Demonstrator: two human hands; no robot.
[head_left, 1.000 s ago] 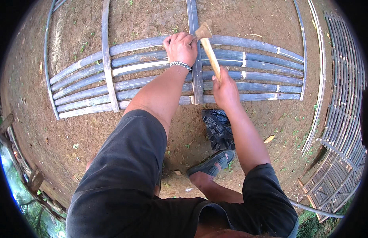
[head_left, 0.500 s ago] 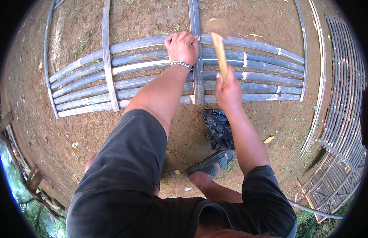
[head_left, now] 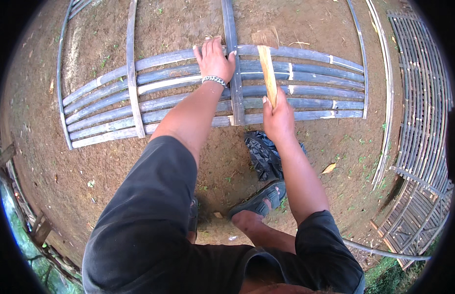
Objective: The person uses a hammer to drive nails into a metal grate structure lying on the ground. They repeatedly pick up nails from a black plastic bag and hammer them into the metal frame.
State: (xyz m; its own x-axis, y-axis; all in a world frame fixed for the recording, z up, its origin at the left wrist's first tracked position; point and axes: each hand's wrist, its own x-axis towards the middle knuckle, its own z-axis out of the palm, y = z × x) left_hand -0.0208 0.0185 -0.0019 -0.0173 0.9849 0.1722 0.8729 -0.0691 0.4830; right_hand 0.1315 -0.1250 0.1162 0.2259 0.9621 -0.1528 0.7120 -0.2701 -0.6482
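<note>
My left hand lies on the far bamboo slats, its fingers stretched out and its thumb beside the middle crosspiece. A chain bracelet circles that wrist. In my right hand is a hammer, gripped by its pale wooden handle. Its brown, blocky head points away from me, over the farthest slat and right of the crosspiece. Grey-blue slats run side to side under the crosspieces, with small nail-like dots on the middle one. No nail shows clearly between my left fingers.
A black plastic bag lies on the soil below the slats, close to my sandalled foot. Long thin strips stretch along the right. Beyond them are slatted bamboo panels. Another crosspiece stands to the left.
My left hand has gone from curled fingers at the crosspiece to spread fingers. The hammer head, blurred before, is now sharper. The whole view has shifted slightly.
</note>
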